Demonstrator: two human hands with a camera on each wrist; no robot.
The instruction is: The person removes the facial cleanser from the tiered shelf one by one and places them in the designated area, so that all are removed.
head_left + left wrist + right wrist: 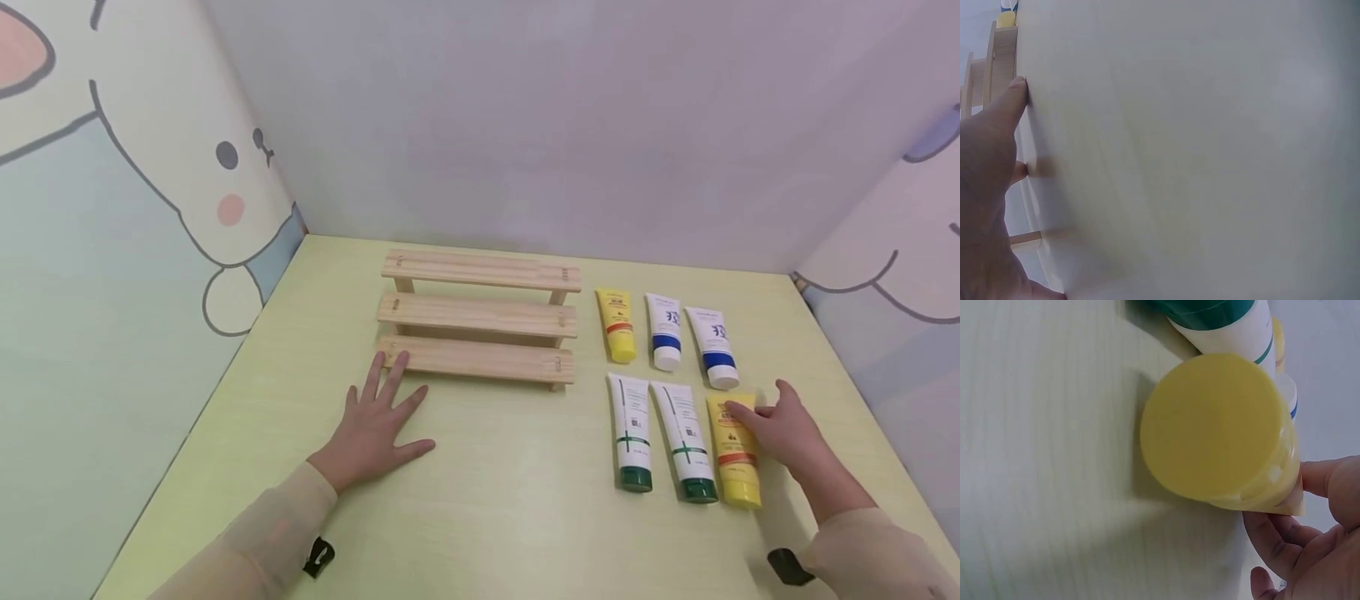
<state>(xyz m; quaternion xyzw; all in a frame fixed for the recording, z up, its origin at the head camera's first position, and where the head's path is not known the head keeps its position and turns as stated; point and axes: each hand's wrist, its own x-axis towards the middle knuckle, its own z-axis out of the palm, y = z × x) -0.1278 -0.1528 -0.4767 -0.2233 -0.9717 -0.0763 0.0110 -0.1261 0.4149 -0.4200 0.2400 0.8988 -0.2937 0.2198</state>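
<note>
The head view alone shows the whole layout: a three-step wooden rack (478, 321) stands on the pale green table (487, 500), and to the right of the rack lie six tubes in two rows. In the row level with the rack are a yellow tube (617, 323) and two white tubes with blue bands (664, 331) (716, 347); in the row nearer the person than the rack are two white tubes with green caps (632, 431) (686, 440) and the near yellow tube (736, 450), farthest right of the rack.

The right wrist view shows what the head view does not: the near yellow tube's round cap (1216, 425) seen end-on, filling the frame, with a green-capped tube (1222, 325) just beside it and fingertips touching the tube's side.

The left wrist view is mostly blank tabletop, with the rack's edge (1002, 59) beyond the thumb.

The left hand (378, 425) lies flat on the table, fingers spread and straight, gripping nothing, its fingertips touching the rack's lowest step at its left end. The right hand (783, 429) reaches in from the side away from the rack, fingers loosely curled against the near yellow tube's upper half; a closed grasp is not plain to see.
</note>
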